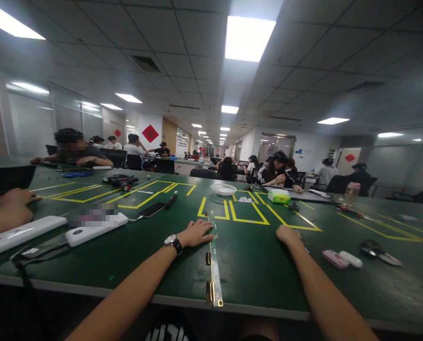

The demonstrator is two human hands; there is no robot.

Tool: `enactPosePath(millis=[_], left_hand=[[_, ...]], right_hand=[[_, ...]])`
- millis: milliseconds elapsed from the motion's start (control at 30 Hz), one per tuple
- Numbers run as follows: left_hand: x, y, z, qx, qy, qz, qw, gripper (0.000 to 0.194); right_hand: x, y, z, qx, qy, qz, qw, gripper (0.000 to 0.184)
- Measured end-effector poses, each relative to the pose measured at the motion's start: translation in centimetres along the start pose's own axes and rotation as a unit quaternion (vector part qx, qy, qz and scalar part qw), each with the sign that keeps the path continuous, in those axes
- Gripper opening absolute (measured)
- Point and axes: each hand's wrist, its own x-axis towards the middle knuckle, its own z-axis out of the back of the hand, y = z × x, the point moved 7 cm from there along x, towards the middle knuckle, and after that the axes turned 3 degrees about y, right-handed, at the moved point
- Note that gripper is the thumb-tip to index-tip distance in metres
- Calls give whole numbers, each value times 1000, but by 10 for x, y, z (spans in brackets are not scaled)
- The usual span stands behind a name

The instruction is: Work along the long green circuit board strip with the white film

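A long, narrow circuit board strip (214,270) lies lengthwise on the green table (254,279), its near end close to the front edge. Gold-coloured tabs (208,290) stick out from its left side. My left hand (196,233), with a watch (173,242) on the wrist, lies flat with its fingers stretched out and the tips touching the strip's far part. Off to the right, my right hand (288,234) rests low over the table with its fingers curled in. Whatever it may hold is hidden, though a small pale bit shows beside it.
White power strips (96,229) and a dark phone (153,210) lie to the left, near another person's hand (16,198). Beyond are a white basket (223,189) and a green tissue pack (278,196). Pink (335,258) and white cases lie right. Several people sit farther back.
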Motion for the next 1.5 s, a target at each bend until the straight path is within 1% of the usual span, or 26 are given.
enactPosePath(millis=[100,167,200,233,300,333,367,433,533,833,933,1200,1500], left_hand=[[0,1,0,3,3,6,1000,50],[0,2,-1,2,9,8,1000,51],[0,2,-1,2,10,9,1000,51],[0,3,-1,2,11,10,1000,51],[0,4,-2,3,11,11,1000,50],[1,4,-3,5,9,11,1000,50],[1,5,-4,6,9,11,1000,50],[1,5,-5,8,8,10,1000,49],[1,5,-6,4,10,9,1000,49],[1,2,-5,6,26,6,1000,50],[1,1,-5,4,29,6,1000,51],[0,0,-4,-1,43,9,999,51],[-3,-4,-1,-6,48,1,999,51]], right_hand=[[-7,41,-10,2,27,97,995,33],[-19,81,-14,15,38,194,980,30],[-28,102,-16,26,42,255,966,29],[-40,124,-16,42,43,328,943,29],[-68,160,-15,76,33,455,887,30],[-80,172,-13,89,24,501,860,31],[-91,182,-12,98,14,532,841,31],[-106,193,-10,106,-6,568,816,32],[-117,197,-9,110,-18,586,802,33],[-125,197,-4,114,-16,585,802,35],[-125,197,-4,113,-13,581,806,35],[-125,196,-3,124,-10,584,802,36],[-124,197,-7,130,-23,601,788,36]])
